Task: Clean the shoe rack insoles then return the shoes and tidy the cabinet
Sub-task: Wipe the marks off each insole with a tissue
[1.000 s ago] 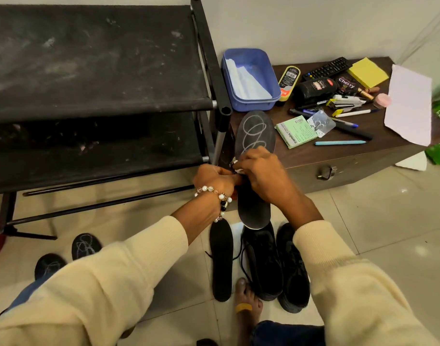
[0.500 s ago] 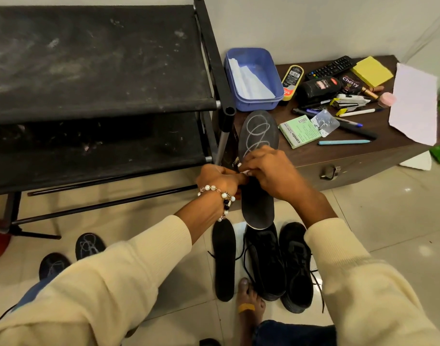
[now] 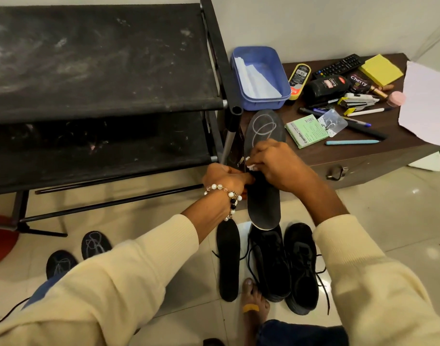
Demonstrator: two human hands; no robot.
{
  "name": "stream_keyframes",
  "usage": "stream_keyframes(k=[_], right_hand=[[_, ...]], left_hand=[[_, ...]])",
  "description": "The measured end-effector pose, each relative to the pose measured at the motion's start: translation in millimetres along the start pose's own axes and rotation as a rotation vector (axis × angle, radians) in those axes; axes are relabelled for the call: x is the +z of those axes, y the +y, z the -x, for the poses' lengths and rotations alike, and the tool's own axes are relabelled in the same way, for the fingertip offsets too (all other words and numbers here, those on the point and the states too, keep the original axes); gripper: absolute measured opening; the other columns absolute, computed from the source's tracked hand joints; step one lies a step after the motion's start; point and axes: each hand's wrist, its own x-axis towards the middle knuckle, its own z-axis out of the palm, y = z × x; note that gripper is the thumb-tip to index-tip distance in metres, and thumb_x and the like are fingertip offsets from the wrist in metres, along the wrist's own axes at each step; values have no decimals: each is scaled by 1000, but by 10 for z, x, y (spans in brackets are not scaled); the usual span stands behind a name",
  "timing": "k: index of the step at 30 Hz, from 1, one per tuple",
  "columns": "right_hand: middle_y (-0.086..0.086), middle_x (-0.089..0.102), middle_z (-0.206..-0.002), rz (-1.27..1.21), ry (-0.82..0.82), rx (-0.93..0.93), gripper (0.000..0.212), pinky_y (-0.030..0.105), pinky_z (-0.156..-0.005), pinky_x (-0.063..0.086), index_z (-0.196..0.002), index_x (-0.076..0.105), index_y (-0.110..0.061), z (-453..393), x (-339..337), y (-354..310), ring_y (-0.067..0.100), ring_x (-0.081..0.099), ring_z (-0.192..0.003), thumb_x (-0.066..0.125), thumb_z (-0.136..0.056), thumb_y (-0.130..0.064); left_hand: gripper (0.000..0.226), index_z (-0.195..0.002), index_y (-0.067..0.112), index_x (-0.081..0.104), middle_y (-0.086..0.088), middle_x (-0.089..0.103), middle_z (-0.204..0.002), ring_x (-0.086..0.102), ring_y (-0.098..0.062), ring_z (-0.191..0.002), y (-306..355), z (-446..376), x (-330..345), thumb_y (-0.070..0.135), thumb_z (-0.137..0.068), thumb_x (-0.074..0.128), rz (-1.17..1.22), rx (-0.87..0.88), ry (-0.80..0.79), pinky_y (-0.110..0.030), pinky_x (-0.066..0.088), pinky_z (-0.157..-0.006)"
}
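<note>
Barely shifted, left hand [image 3: 222, 177] grips chalk-looped black insole [image 3: 263, 196]; right hand [image 3: 280, 166] pinches white wipe [image 3: 251, 166] against it.

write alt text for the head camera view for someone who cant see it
Two hands hold a black insole marked with white loops; the right hand rubs it with a white wipe while the left hand steadies its edge. Below lie black shoes and another insole, beside a dusty shoe rack.

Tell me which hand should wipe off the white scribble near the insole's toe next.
Right. The right hand already pinches the white wipe against the insole, just below the scribble. The left hand holds the insole's edge steady, so its grip should probably stay.
</note>
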Motion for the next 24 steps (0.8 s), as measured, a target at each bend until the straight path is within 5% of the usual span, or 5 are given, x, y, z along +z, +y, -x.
stream_keyframes(k=[8, 14, 20, 24], right_hand=[[12, 54, -126, -30, 172, 184, 34, 34, -90, 41, -120, 64, -8, -78, 131, -10, 29, 43, -115, 54, -88, -2], [6, 57, -125, -43, 82, 83, 35, 30, -90, 36, -121, 64, -14, 43, 92, 99, 26, 46, -115, 57, -88, -3], [14, 52, -124, -54, 198, 398, 34, 27, -85, 35, -119, 63, -7, 77, 175, 146, 28, 42, -115, 55, -86, 0], [10, 54, -124, -58, 140, 229, 34, 30, -87, 38, -119, 65, -12, -11, 180, -30, 28, 44, -115, 56, -87, -3]], left_hand=[[17, -70, 8, 68, -11, 72, -76, 72, -22, -67, 29, -6, 16, 12, -68, 84, -30, -17, 13, -35, 61, -62], [16, -72, 6, 69, -12, 72, -77, 72, -24, -67, 38, 6, 10, 10, -69, 84, -24, -21, 0, -35, 61, -62], [16, -71, 8, 68, -13, 73, -80, 72, -25, -72, 39, -6, 22, 12, -70, 83, -37, -22, 3, -38, 62, -68], [15, -68, 8, 68, -11, 73, -76, 72, -25, -69, 45, -5, 31, 11, -70, 83, -41, -27, 11, -40, 62, -68]])
